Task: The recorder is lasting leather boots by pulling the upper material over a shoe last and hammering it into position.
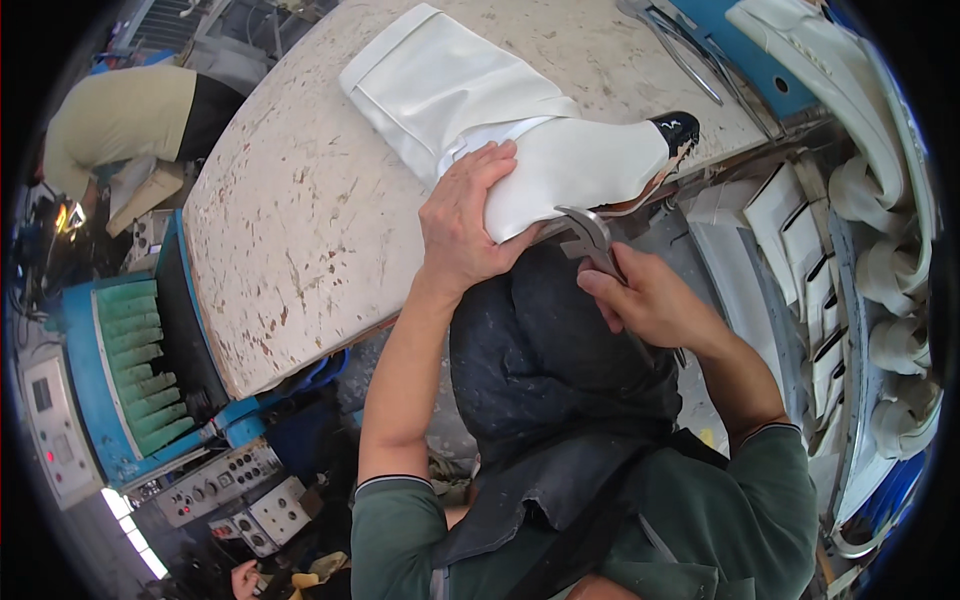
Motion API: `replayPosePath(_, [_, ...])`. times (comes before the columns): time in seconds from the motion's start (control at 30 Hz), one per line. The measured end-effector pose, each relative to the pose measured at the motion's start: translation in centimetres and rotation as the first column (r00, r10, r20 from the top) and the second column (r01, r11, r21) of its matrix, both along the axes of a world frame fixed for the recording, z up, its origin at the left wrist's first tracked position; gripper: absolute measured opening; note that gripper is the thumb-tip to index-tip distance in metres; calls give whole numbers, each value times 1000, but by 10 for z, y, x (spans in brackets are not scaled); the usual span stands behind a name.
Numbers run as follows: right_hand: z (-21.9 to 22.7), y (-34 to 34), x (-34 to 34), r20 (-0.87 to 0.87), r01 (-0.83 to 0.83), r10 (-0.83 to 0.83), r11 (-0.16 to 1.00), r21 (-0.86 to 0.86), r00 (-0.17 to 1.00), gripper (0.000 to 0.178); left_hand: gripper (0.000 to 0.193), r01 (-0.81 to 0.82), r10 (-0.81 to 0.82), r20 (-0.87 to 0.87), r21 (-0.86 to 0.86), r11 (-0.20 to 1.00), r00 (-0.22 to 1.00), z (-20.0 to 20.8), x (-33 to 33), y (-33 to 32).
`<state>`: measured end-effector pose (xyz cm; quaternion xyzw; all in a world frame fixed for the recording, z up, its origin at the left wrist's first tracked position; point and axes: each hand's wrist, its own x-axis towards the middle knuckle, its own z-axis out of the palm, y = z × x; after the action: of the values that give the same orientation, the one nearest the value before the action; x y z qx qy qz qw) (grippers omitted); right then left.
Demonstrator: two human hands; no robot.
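Observation:
A white boot lies on its side at the table's near edge, its wide shaft reaching to the far left. Its foot part points right and ends in a black tip. My left hand grips the boot at the rounded end of the foot part, fingers over the top and thumb toward the underside. Closed in my right hand is a pair of metal lasting pincers. Their curved head meets the boot's lower edge; I cannot tell whether the jaws pinch it. Most of the underside is hidden.
The boot rests on a worn, paint-chipped table. Metal tools lie at its far right. A rack to the right holds several white boots. A blue machine with a green ribbed part stands left, and another person bends beyond.

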<state>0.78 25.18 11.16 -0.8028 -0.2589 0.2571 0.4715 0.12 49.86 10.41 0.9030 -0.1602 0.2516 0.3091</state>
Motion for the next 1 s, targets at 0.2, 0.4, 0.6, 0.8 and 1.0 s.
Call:
replayPosePath(0.2, [-37, 29, -9, 356, 164, -23, 915, -370, 934, 32, 64, 56, -54, -210, 4, 998, 976, 17, -2, 1])
replayPosePath(0.4, [-19, -12, 9, -304, 169, -121, 976, 137, 945, 27, 47, -31, 46, -57, 235, 971, 997, 11, 1, -13])
replayPosePath(0.6, [-43, -14, 2, 442, 252, -210, 967, -38, 872, 27, 54, 7, 79, -184, 424, 906, 980, 30, 1, -18])
replayPosePath(0.8, [-43, -3, -9, 352, 326, -263, 936, -132, 898, 29, 56, -69, 201, -304, 395, 916, 931, 48, 11, -42])
replayPosePath(1.0, [-31, -31, 8, -483, 363, -113, 807, 465, 868, 37, 61, 23, 95, -246, 435, 900, 965, 37, 25, -41])
